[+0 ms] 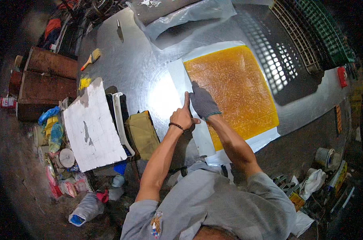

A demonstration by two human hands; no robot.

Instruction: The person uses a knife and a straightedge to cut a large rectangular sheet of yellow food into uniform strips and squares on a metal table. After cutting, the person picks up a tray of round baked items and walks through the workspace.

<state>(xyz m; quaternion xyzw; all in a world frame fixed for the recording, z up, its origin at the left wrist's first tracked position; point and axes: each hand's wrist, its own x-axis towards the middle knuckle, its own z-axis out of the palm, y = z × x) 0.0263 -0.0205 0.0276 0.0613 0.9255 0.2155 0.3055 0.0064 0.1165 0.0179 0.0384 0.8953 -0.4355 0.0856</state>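
Observation:
A square amber sheet [233, 88] with a mottled, glossy surface lies on a white backing sheet [265, 139] on the metal table. Along its left edge runs a long pale strip [203, 138]. My left hand [182, 117], bare with a beaded bracelet, rests at the strip; its index finger points straight away from me and its thumb sticks out to the right. My right hand [205, 102], in a grey glove, is at the sheet's left edge just beside that index finger. Its fingers are drawn together, and whatever they may hold is hidden.
On the metal table [137, 68] lie a knife [120, 31], a brush [91, 59] and clear plastic film [189, 20]. A green plastic crate [325, 28] stands at the far right. A white board [93, 130] and a khaki bundle [142, 134] are at the left.

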